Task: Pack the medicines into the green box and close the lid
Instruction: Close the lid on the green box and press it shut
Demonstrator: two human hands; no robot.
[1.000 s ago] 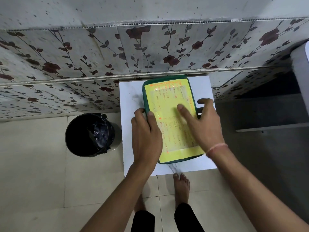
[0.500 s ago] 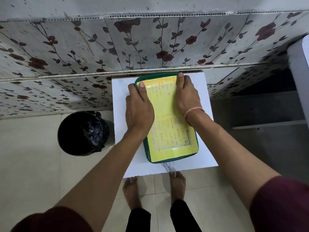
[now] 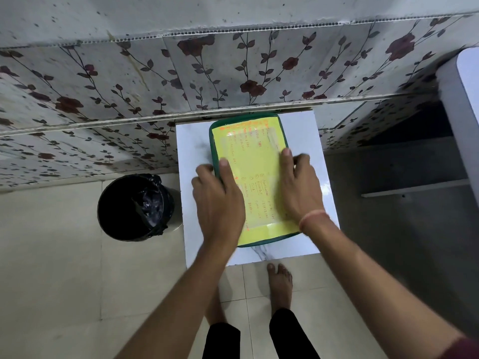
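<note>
The green box (image 3: 249,154) lies flat on a small white marbled table (image 3: 302,130), lid down, with a yellow handwritten label covering the top. My left hand (image 3: 219,203) rests on the lid's left side, thumb on the label and fingers curled over the green edge. My right hand (image 3: 298,187) presses the right side, index finger on the label and the other fingers wrapped over the right edge. No medicines are visible; whatever is inside is hidden by the lid.
A black bin (image 3: 134,207) lined with a dark bag stands on the tiled floor left of the table. A floral-tiled wall runs behind. A white cabinet edge (image 3: 465,112) is at the right. My bare feet (image 3: 280,286) stand at the table's front.
Both hands have slid back from the lid's far end to its middle, still on the left and right edges. The box has stayed in place with the lid down.
</note>
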